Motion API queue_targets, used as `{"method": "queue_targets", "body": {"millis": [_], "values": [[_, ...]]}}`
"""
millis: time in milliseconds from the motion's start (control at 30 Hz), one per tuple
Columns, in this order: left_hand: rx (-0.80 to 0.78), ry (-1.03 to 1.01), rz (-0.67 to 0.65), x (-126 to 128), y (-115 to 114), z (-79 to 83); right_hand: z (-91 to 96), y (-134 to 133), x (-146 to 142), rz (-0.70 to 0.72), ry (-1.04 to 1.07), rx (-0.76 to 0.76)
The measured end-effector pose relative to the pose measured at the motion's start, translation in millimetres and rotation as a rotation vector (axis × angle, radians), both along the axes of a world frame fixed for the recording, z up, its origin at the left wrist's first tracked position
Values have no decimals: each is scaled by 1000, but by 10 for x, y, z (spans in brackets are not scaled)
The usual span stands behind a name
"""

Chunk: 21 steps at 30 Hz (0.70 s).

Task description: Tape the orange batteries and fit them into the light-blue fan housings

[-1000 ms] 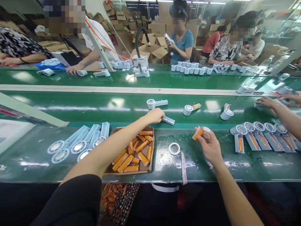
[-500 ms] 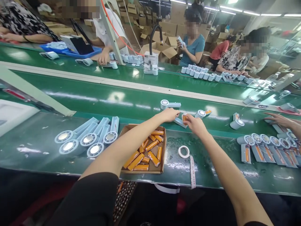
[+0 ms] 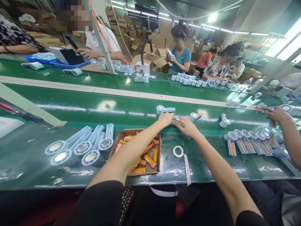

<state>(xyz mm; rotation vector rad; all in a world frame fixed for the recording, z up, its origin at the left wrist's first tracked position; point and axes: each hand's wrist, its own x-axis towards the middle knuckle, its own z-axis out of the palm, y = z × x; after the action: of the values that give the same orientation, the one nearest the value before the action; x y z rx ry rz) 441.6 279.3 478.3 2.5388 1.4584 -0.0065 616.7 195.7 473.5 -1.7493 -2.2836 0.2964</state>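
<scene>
Over the near edge of the belt, my left hand (image 3: 166,120) is closed on a light-blue handheld fan (image 3: 174,121), covering its head end. An orange battery (image 3: 178,123) lies in the fan's open handle. My right hand (image 3: 188,127) grips the handle's other end, thumb and fingers around the battery. Just beyond my left hand lies another fan (image 3: 160,109), its handle pointing right. Below my left forearm sits a cardboard box (image 3: 159,157) of orange batteries (image 3: 150,160), partly hidden by that arm.
Several fans (image 3: 88,147) lie at left. A tape roll (image 3: 178,152) rests right of the box. Fans with batteries (image 3: 244,146) are lined up at right, beside a co-worker's hand (image 3: 278,115). More fans (image 3: 194,116) lie on the green belt (image 3: 131,105). Co-workers sit opposite.
The battery in my right hand has gone down into the fan's handle. My view has shifted right. Across the belt, a co-worker has lifted a fan.
</scene>
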Motion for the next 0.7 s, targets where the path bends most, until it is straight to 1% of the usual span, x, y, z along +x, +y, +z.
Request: {"method": "queue_targets", "body": {"millis": [33, 100, 167, 200, 233, 267, 300, 333, 367, 400, 467, 567, 633, 700], "values": [[21, 2, 17, 7, -30, 25, -13, -182, 69, -35, 15, 30], [68, 1, 36, 9, -151, 82, -113, -642, 183, -92, 74, 55], [118, -9, 23, 0, -387, 117, -297, -1142, 247, -120, 175, 41], [133, -12, -26, -9, -551, 114, -404, -1369, 258, -133, 211, 37], [140, -11, -122, -23, -738, 93, -509, -1564, 257, -142, 227, 39], [138, -7, -247, -45, -937, 53, -604, -1718, 246, -149, 226, 49], [132, 6, -410, -74, -1133, -3, -682, -1833, 231, -154, 206, 65], [134, 21, -538, -110, -1313, -69, -740, -1915, 215, -157, 184, 82], [140, 39, -634, -150, -1465, -140, -776, -1974, 201, -162, 168, 94], [150, 56, -688, -188, -1579, -207, -790, -2025, 186, -166, 158, 98], [175, 84, -683, -242, -1690, -317, -763, -2157, 143, -140, 167, 56], [186, 94, -638, -252, -1656, -389, -645, -2505, 1, -20, 254, -101], [179, 106, -616, -237, -1624, -366, -569, -2771, -111, 90, 335, -206], [190, 120, -616, -246, -1669, -283, -526, -2948, -159, 164, 422, -259]]}}
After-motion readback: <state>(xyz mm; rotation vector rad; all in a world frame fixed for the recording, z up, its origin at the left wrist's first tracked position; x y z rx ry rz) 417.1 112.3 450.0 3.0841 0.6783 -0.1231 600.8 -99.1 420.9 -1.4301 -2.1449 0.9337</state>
